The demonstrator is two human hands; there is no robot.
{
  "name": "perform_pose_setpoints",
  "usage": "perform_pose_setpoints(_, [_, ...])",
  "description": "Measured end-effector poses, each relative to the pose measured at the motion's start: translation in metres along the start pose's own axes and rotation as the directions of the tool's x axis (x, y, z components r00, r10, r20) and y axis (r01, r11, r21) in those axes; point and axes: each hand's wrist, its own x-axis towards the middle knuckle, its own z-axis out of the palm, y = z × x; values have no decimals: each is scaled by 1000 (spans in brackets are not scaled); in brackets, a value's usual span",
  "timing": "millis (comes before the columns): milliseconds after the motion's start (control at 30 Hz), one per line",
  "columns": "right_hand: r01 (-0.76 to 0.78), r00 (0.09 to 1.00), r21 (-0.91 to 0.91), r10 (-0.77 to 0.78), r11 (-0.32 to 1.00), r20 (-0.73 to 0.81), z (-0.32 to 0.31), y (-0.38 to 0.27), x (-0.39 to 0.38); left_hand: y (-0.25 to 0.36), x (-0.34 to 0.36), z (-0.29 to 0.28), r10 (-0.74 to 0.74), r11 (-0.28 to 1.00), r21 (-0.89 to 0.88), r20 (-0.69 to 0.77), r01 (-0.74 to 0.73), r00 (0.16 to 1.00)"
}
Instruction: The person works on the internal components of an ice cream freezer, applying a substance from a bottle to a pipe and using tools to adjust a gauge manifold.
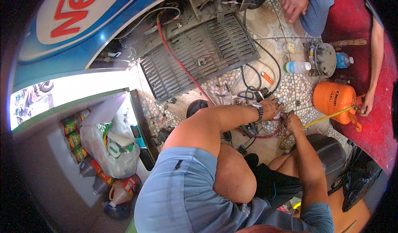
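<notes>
My left hand (270, 108), with a watch (258, 110) on its wrist, is bent with its fingers closed over a small part low above the tiled floor. Right beside it my right hand (292, 122) is pinched shut. What lies between the fingers is too small and covered to name. Under and around both hands run a red hose (265, 136) and a yellow hose (323, 119). The yellow one leads right to the top of an orange gas cylinder (331, 102), where another person's hand (366, 105) rests. Scissors (244, 95) lie just left of my hands.
A dark slatted panel (199, 59) lies beyond, before an opened blue appliance (54, 38). An orange lighter (267, 78), a plastic bottle (297, 67) and a round tin (324, 60) are farther right. Another person's hand (295, 3) is at the top. Bagged goods (114, 146) stand left.
</notes>
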Motion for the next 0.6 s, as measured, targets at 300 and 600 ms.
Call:
perform_pose_setpoints(300, [100, 993, -123, -107, 987, -52, 2, -13, -12, -2, -2, 9, 10, 1000, -13, -48, -10, 999])
perform_pose_setpoints(600, [180, 955, -219, -223, 959, -194, 1, -18, -23, 2, 7, 2, 21, 999, 38, 58, -24, 998])
